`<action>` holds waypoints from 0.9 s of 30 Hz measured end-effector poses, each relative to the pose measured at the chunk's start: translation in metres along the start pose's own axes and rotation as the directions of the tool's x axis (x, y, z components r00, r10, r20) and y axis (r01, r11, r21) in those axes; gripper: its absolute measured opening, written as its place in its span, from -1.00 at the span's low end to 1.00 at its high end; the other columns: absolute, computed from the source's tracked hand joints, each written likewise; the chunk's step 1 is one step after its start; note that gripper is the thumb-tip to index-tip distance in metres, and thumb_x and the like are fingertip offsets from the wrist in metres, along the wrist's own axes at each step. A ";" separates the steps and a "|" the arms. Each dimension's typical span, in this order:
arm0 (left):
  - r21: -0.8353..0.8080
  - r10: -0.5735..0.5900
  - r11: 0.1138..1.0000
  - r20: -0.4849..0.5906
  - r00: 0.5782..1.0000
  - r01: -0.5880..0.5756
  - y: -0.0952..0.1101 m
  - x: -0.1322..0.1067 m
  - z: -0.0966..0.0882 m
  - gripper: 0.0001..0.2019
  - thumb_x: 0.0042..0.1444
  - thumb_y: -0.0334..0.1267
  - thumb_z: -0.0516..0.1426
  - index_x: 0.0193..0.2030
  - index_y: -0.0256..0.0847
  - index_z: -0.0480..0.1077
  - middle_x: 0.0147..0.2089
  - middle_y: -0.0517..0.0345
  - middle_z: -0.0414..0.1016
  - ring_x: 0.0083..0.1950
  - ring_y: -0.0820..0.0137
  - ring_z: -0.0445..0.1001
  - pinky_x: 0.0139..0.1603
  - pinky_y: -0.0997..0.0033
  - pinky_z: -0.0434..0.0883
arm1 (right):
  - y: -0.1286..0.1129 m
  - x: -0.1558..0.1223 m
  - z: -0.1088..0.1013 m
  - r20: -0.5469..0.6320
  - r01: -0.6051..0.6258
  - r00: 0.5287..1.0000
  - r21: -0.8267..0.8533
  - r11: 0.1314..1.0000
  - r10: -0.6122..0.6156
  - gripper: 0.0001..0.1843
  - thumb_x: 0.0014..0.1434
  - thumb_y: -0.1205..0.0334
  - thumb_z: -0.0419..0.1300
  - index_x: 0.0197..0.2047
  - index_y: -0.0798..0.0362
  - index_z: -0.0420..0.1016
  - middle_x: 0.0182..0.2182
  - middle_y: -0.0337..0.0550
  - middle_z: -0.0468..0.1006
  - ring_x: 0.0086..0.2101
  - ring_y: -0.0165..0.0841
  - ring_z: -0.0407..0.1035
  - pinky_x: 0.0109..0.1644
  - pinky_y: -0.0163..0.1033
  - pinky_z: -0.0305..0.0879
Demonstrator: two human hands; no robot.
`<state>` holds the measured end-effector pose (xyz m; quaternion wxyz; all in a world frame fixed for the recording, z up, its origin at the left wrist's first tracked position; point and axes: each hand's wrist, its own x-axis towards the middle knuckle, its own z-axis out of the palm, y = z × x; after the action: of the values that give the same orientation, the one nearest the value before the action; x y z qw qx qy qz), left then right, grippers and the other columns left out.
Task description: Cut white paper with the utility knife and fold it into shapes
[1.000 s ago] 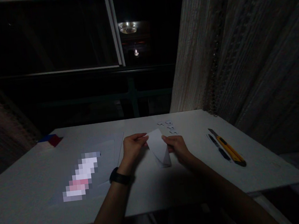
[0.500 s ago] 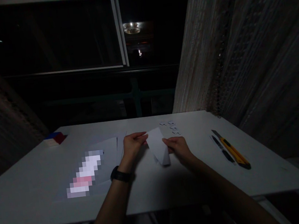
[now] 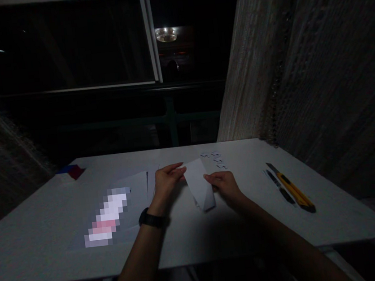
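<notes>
A folded sheet of white paper (image 3: 197, 184) is held between both hands, above the middle of the white table (image 3: 246, 237). My left hand (image 3: 169, 181) pinches its upper left corner between thumb and fingers; a dark watch sits on that wrist. On the opposite side, my right hand (image 3: 224, 185) grips the right edge, thumb on the face and fingers behind it. The lower end shows slanting folds and a loose flap. Just beyond the paper lie several small white pieces (image 3: 217, 160) with dark marks.
To the right lie a yellow box cutter (image 3: 295, 191) and a black pen (image 3: 280, 187). Left of my hands are white sheets (image 3: 139, 195) and a bright pixelated patch. A blue, red and white cube (image 3: 69, 173) sits at the far left. Curtains (image 3: 238, 85) flank a dark window.
The lower end of the folded paper has shifted slightly down and to the right. Both hands keep their hold in nearly the same place.
</notes>
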<state>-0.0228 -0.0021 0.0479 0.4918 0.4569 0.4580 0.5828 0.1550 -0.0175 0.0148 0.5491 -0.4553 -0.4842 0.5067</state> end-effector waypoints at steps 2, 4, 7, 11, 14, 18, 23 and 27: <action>-0.084 -0.015 0.996 0.026 1.000 0.017 -0.002 0.001 0.000 -0.58 -0.23 -0.32 0.31 -0.16 -0.38 0.45 -0.35 0.00 0.56 -0.37 0.37 0.52 -0.26 0.39 0.47 | 0.001 0.000 0.000 0.004 0.001 1.000 0.031 1.000 -0.001 -0.63 -0.26 -0.01 0.33 -0.61 0.18 0.48 -0.68 -0.20 0.44 -0.65 -0.46 0.26 -0.58 -0.35 0.18; -0.152 -0.029 0.988 0.063 0.998 0.038 -0.004 0.001 0.000 -0.57 -0.22 -0.28 0.31 -0.15 -0.39 0.44 -0.30 -0.03 0.56 -0.34 0.37 0.52 -0.24 0.39 0.47 | 0.001 0.001 0.000 0.009 -0.006 1.000 0.059 0.998 0.005 -0.63 -0.24 -0.01 0.33 -0.60 0.18 0.48 -0.67 -0.19 0.45 -0.64 -0.45 0.28 -0.57 -0.35 0.20; -0.162 -0.063 0.982 0.181 0.981 0.093 -0.008 -0.002 0.002 -0.60 -0.16 -0.16 0.28 -0.22 -0.43 0.46 -0.29 -0.10 0.55 -0.32 0.33 0.52 -0.23 0.36 0.47 | 0.003 0.002 -0.002 -0.002 -0.020 1.000 0.112 0.993 0.020 -0.63 -0.21 -0.02 0.32 -0.58 0.18 0.48 -0.64 -0.17 0.47 -0.62 -0.44 0.31 -0.54 -0.33 0.23; -0.102 -0.110 0.984 0.314 0.943 0.148 -0.013 -0.008 0.007 -0.61 -0.15 -0.12 0.27 -0.28 -0.45 0.48 -0.36 -0.12 0.54 -0.35 0.33 0.51 -0.29 0.38 0.46 | 0.005 0.004 -0.005 -0.057 -0.008 0.998 0.153 0.988 0.017 -0.62 -0.20 -0.02 0.32 -0.54 0.19 0.49 -0.59 -0.13 0.49 -0.57 -0.42 0.32 -0.52 -0.33 0.25; -0.112 -0.140 0.977 0.318 0.938 0.184 -0.016 -0.010 0.010 -0.63 -0.17 -0.14 0.29 -0.31 -0.44 0.48 -0.37 -0.10 0.54 -0.39 0.37 0.50 -0.32 0.41 0.45 | 0.007 0.006 -0.007 -0.087 0.006 0.996 0.136 0.991 0.006 -0.62 -0.20 -0.02 0.31 -0.54 0.19 0.49 -0.58 -0.13 0.48 -0.57 -0.43 0.31 -0.52 -0.33 0.24; -0.133 -0.155 0.971 0.271 0.950 0.197 -0.017 -0.009 0.011 -0.63 -0.17 -0.11 0.28 -0.31 -0.43 0.47 -0.34 -0.11 0.54 -0.39 0.36 0.50 -0.33 0.40 0.44 | 0.007 0.007 -0.004 -0.132 0.059 0.990 0.076 0.995 -0.048 -0.60 -0.19 -0.06 0.29 -0.53 0.18 0.49 -0.60 -0.13 0.48 -0.57 -0.41 0.30 -0.52 -0.32 0.23; -0.116 -0.037 0.991 0.197 0.980 0.061 -0.025 -0.009 0.019 -0.58 -0.10 -0.09 0.23 -0.19 -0.42 0.46 -0.23 -0.12 0.54 -0.24 0.30 0.50 -0.17 0.32 0.42 | 0.005 0.004 0.000 -0.256 0.160 0.951 -0.077 0.984 -0.175 -0.60 -0.13 -0.08 0.23 -0.58 0.15 0.47 -0.65 -0.15 0.46 -0.59 -0.39 0.29 -0.53 -0.33 0.19; -0.038 0.067 0.997 0.153 0.986 -0.061 -0.034 -0.012 0.028 -0.53 -0.09 -0.12 0.23 -0.06 -0.37 0.42 -0.07 -0.10 0.49 -0.06 0.23 0.44 -0.01 0.26 0.34 | 0.008 0.003 0.002 -0.321 0.178 0.925 -0.108 0.978 -0.204 -0.58 -0.08 -0.09 0.19 -0.51 0.16 0.50 -0.58 -0.10 0.52 -0.52 -0.33 0.36 -0.47 -0.30 0.25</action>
<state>0.0115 -0.0082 0.0180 0.5143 0.5066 0.3940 0.5689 0.1522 -0.0136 0.0072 0.6513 -0.5050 -0.4466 0.3483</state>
